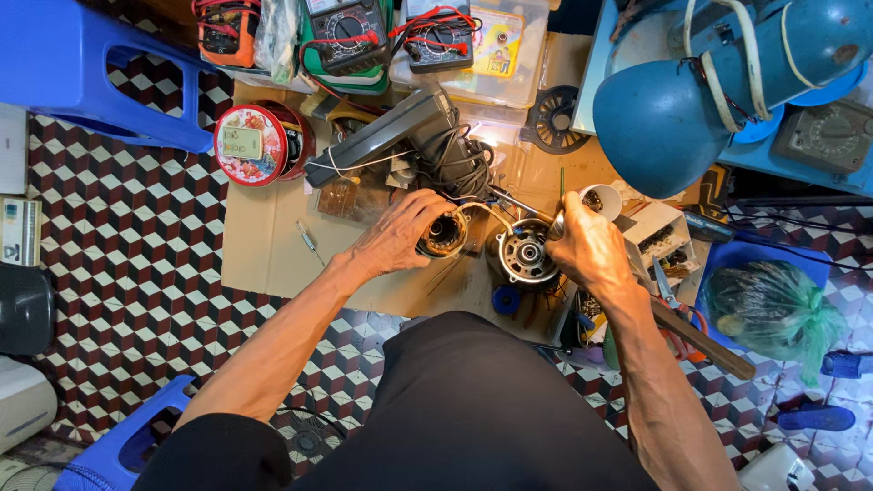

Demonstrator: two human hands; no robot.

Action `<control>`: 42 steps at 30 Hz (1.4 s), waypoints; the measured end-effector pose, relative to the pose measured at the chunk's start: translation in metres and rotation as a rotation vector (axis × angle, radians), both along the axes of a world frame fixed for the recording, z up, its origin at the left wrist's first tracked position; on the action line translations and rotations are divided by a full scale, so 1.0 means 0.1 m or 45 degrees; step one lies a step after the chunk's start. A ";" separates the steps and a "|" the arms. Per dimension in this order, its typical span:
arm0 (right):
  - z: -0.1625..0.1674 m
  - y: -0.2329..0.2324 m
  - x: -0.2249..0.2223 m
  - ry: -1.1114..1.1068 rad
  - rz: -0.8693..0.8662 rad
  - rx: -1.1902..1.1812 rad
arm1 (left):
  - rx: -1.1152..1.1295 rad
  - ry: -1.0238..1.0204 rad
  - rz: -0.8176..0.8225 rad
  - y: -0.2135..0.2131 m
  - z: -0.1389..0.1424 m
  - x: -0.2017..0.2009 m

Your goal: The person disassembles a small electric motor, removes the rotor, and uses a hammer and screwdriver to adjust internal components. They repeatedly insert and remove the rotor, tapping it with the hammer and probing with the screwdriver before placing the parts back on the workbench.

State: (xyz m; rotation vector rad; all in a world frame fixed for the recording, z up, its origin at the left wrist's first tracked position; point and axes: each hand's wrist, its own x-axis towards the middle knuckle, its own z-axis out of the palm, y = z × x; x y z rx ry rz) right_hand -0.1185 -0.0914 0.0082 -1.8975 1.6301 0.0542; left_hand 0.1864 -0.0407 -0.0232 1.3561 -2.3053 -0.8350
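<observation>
The person is sitting over a sheet of cardboard (264,255) laid on the patterned floor, and the work in hand appears to be the disassembly or servicing of a small electric motor. The left hand (396,235) is clenching around a wound stator piece (446,235), pinning it against the cardboard near its middle, with wires looping from it toward the second part. The right hand (591,250) is closing on a slim metal tool (523,205), whose shaft is angling up and away to the left, above the round motor housing (526,255) lying just beside the stator. In my judgement the step is one of freeing or checking the wire link between the two halves; the next move is calling for a steady left hold and a careful placing of the tool tip, since the leads are looking thin and taut. As for containers: a small white cup (607,198) is standing just behind the right hand, its contents too dark to identify. A white compartmented tray (662,238) to the right is holding small dark parts of uncertain kind. A round red tin (255,144) is lying on its side at the upper left with a pale card on its face. A clear plastic box (505,55) at the top is carrying meters and leads, and a green plastic bag (773,309) is sitting tied at the far right.
</observation>
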 end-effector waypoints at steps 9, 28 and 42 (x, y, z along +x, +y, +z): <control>-0.02 -0.01 0.01 -0.026 0.005 -0.033 | 0.294 0.006 -0.046 -0.08 -0.01 -0.01; -0.02 0.15 -0.17 -0.178 -0.224 -0.124 | -0.081 0.337 0.508 0.58 0.07 -0.87; 0.52 1.40 -0.89 -0.492 -1.003 -0.139 | -0.073 0.058 0.057 0.07 0.12 -1.70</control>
